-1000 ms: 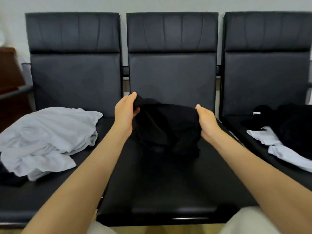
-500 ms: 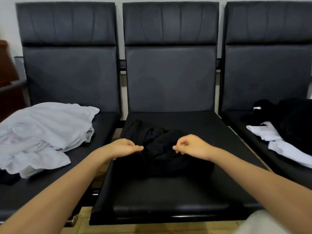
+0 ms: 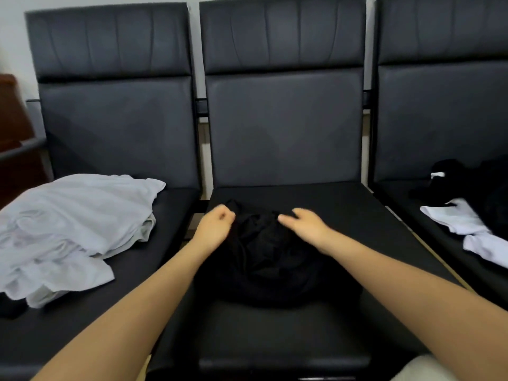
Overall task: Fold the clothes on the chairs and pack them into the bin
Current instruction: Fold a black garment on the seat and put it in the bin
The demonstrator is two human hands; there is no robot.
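Head view: a black garment (image 3: 270, 257) is seen crumpled in a heap on the middle chair's seat (image 3: 288, 334), lying from near the seat's back edge down past its centre, with the front edge left bare. Both hands are placed at the garment's far end, a little apart from each other. The left hand (image 3: 215, 226) is curled into a loose fist at the garment's far left part; whether cloth is pinched inside it cannot be told, since the hand is blurred. The right hand (image 3: 303, 225) is laid on the garment's far right part with its fingers bent and pointed leftward; its grip cannot be told either.

On the left chair's seat (image 3: 132, 298) a pile of white clothes (image 3: 68, 229) is spread from the back edge toward the front, with a dark piece (image 3: 11, 307) showing under its front left corner. On the right chair's seat (image 3: 395, 193) black clothes (image 3: 467, 182) are heaped near the back edge, and white cloth (image 3: 467, 229) is laid in front of them, touching them.
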